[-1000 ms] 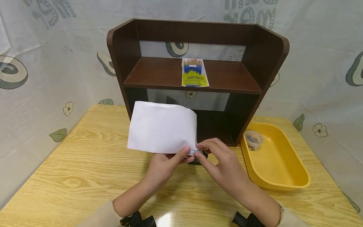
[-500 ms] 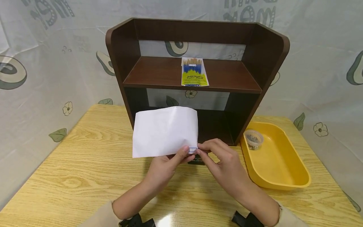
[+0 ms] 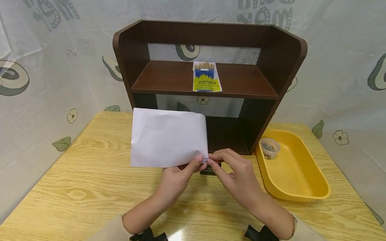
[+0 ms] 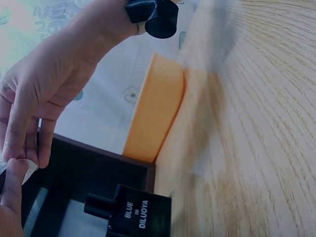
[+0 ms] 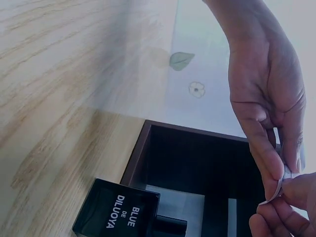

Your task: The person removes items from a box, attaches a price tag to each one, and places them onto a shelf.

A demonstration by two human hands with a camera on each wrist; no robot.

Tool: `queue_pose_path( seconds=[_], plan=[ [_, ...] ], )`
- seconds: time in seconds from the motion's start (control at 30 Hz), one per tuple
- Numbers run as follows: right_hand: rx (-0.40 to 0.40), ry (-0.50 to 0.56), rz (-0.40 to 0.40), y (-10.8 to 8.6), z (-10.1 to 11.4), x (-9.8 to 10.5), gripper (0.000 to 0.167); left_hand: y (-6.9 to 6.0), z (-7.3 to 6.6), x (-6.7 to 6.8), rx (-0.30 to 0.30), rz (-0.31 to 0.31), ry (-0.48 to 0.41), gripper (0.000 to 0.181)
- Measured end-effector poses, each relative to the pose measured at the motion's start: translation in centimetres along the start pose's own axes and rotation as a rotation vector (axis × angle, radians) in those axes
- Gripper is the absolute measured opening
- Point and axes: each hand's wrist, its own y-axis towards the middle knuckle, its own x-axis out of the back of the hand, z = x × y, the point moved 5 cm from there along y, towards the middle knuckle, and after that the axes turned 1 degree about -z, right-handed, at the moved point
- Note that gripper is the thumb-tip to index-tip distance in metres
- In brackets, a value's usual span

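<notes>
A white sheet of paper (image 3: 169,139) hangs raised over the table, its face toward the head camera. My left hand (image 3: 175,179) pinches its lower right corner between thumb and fingers. At that same corner, my right hand (image 3: 236,170) pinches the edge with thumb and forefinger, beside a small blue-outlined mark (image 3: 204,160). In the right wrist view the paper's edge (image 5: 281,185) shows as a thin curved strip between the fingers. Behind the hands a black bottle (image 4: 140,212) lettered "BLUE DE DILUOYA" stands on the table, mostly hidden in the head view.
A dark brown two-tier shelf (image 3: 169,78) stands at the back, bearing a pack of artist brushes (image 3: 206,77). To the right lies a yellow tray (image 3: 297,167) with a small clear tub (image 3: 269,148) of metal bits. Patterned white cloth (image 3: 45,87) surrounds the wooden table (image 3: 75,187).
The paper dipped and swung right, then rose and tilted back left. The small mark at its corner is now less visible. Both hands keep their pinch and have barely moved.
</notes>
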Motion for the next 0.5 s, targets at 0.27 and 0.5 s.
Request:
queue_pose_path(
  seconds=[0.27,0.5],
  plan=[
    [0.011,-0.060,0.003,-0.32,-0.01,-0.24,0.021,0.07,0.31,0.01,0.015,-0.012,0.045,0.029],
    [-0.004,-0.105,0.036,-0.54,-0.21,-0.39,0.017,-0.03,0.64,0.18,0.041,-0.016,0.032,0.037]
  ],
)
